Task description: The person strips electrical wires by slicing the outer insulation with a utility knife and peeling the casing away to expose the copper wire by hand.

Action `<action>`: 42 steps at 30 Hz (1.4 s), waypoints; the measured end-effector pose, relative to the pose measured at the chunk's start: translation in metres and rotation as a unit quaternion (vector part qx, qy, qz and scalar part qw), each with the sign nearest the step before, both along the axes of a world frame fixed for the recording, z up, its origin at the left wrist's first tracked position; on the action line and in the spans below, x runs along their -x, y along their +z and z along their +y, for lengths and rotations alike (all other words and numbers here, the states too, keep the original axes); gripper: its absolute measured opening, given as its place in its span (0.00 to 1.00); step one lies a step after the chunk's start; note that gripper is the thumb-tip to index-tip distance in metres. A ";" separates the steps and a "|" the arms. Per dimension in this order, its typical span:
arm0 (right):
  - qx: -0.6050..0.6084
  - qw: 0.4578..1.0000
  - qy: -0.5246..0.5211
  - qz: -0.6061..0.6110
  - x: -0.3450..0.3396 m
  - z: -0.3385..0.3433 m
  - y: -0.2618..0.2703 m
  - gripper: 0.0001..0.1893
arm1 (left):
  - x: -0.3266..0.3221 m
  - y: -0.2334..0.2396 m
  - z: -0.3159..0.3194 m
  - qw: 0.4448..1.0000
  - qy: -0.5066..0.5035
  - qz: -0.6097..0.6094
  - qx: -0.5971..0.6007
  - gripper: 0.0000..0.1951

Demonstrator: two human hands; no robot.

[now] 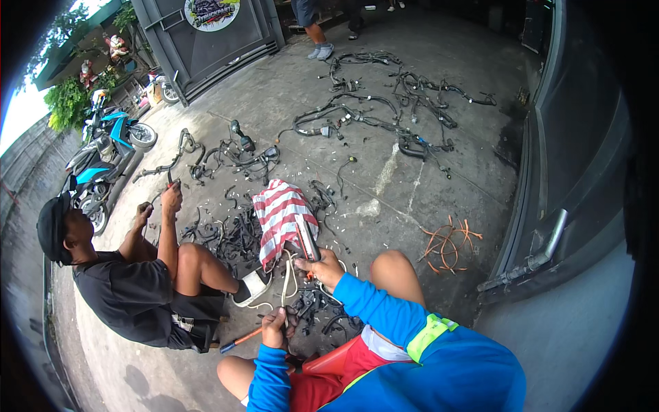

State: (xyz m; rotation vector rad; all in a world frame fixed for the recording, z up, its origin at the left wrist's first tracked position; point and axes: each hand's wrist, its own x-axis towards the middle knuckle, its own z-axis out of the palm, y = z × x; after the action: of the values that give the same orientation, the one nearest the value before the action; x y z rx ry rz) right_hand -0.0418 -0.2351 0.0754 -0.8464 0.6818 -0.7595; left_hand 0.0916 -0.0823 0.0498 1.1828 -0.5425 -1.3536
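My right hand (325, 270) grips what looks like a utility knife (307, 239), red, black and silver, its far end pointing away from me over a red-and-white striped plastic bag (280, 213). In my left hand (275, 328), close to my knees, is a whitish cable (288, 280). The cable runs up from the fist and loops near the bag's lower edge. Between my legs and the bag lie black wire harness pieces (309, 304). A darker pile of cut harness scraps (239, 234) spreads left of the bag.
A co-worker (123, 293) sits at left, holding a red-handled tool (170, 177). An orange-and-blue tool handle (242, 340) lies between us. Long wire harnesses (350, 116), a cordless power tool (243, 136) and orange wires (448, 244) lie on the concrete. A metal gate (576, 139) stands right; motorcycles (105, 159) left.
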 end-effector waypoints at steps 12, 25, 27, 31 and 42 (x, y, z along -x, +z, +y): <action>0.055 0.994 0.044 0.087 -0.020 0.015 -0.018 0.07 | 0.022 -0.012 -0.005 0.999 0.006 0.033 -0.033 0.16; -0.022 1.000 -0.007 -0.002 -0.021 0.018 0.009 0.06 | 0.025 -0.006 -0.013 0.994 0.017 0.094 0.047 0.13; -0.018 1.000 0.008 0.009 -0.022 0.017 0.006 0.06 | 0.024 -0.005 -0.012 0.996 0.019 0.074 0.038 0.13; 0.025 0.998 0.015 0.058 -0.022 0.015 -0.010 0.07 | 0.022 -0.012 -0.007 0.999 0.022 0.028 0.014 0.14; 0.035 0.997 0.012 0.066 -0.017 0.020 -0.017 0.07 | 0.026 -0.024 -0.007 0.997 0.048 -0.062 0.006 0.14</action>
State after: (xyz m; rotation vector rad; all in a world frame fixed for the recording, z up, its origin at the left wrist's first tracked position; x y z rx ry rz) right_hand -0.0249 -0.2156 0.0588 -0.9736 0.7657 -0.7141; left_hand 0.0661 -0.0896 0.0262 1.2734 -0.5733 -1.2008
